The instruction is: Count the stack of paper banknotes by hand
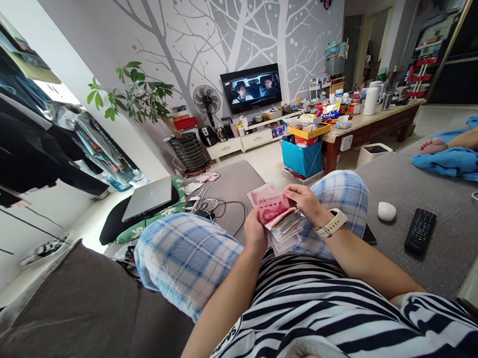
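A stack of banknotes (275,209) is held over my lap, between my knees in blue and white plaid trousers. Red notes marked 100 lie at the front, with several paler notes fanned out below them. My left hand (256,230) grips the stack along its left side, the thumb pressed on the notes. At the upper right, my right hand (304,200) pinches the edge of a red note between thumb and fingers. A cream watch (331,223) is on my right wrist.
On the grey sofa to my right lie a white mouse (387,211) and a black remote control (420,230). A laptop (148,198) rests on a cushion at left, near tangled cables. Another person's foot (432,146) lies on a blue cloth. Ahead stands a cluttered table (370,120).
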{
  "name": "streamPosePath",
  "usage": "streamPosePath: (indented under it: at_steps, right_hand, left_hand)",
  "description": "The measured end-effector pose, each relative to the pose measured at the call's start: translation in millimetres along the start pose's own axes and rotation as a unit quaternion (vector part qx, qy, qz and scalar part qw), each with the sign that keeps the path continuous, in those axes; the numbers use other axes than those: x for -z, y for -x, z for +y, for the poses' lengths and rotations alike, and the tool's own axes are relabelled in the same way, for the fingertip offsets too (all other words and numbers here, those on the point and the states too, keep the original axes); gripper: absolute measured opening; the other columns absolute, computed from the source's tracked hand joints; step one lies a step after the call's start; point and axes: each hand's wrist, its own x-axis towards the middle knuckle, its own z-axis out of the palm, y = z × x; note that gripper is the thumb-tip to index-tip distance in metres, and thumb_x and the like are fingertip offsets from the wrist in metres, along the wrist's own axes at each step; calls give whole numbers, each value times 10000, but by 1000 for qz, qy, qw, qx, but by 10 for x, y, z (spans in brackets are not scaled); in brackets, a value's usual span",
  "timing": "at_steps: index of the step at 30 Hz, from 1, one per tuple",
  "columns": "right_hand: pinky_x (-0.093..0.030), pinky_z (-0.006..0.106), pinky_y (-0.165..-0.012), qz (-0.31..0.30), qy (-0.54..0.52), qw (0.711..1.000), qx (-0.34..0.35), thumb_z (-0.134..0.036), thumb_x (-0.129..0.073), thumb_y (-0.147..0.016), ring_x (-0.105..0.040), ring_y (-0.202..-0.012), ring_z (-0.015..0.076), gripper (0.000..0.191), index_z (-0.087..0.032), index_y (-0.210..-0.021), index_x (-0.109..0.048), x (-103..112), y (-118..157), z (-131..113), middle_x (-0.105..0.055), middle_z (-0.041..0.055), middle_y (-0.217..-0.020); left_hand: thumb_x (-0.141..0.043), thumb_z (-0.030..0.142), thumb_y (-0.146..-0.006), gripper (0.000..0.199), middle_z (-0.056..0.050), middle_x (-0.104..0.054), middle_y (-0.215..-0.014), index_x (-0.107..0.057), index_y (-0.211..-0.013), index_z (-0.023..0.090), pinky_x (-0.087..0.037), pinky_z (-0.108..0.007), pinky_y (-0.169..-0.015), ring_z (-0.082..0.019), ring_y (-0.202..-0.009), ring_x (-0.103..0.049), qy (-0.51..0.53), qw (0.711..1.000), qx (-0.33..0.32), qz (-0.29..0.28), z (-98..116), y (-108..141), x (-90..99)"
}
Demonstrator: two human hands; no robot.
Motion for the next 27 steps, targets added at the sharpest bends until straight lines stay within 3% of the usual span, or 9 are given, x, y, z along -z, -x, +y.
streamPosePath:
  at_steps: [7, 15, 19, 27]
  right_hand:
    - [-329, 250, -496, -26, -3, 1000, -5, -440, -565, -800, -462, -465, 102, 304, -160, -683, -584, 7, -6, 21, -563, -6, -495]
    - [-335, 242, -505, 48, 16, 999, 5, -468, -686, -711, -444, -482, 91, 333, -183, -699, -513, 22, -56, 124, -502, -54, -519]
    - [-350, 245, -524, 50, 29, 998, 1, -477, -670, -721, -477, -521, 103, 328, -181, -724, -530, 36, -79, 171, -522, -42, -556]
    - [-328, 255, -526, 31, 57, 998, 11, -432, -600, -774, -444, -535, 108, 295, -176, -640, -540, 52, -73, 175, -495, -31, -545]
  left_hand:
    - [-648, 355, -669, 270, -94, -715, -809, -683, -789, 115, -500, -358, -777, -216, -739, -670, -3, 1000, -3, -20, -24, -10, 19]
    - [-674, 309, -663, 247, -76, -720, -797, -675, -855, 153, -515, -389, -785, -233, -743, -686, -1, 997, 13, -71, 35, 69, -16]
    - [-675, 294, -666, 248, -89, -714, -748, -662, -868, 152, -522, -426, -766, -257, -730, -691, -1, 994, 34, -102, 60, 104, -34]
    - [-725, 303, -610, 260, -66, -703, -726, -651, -814, 160, -527, -383, -730, -247, -731, -691, -1, 997, 31, -75, 69, 111, -51]
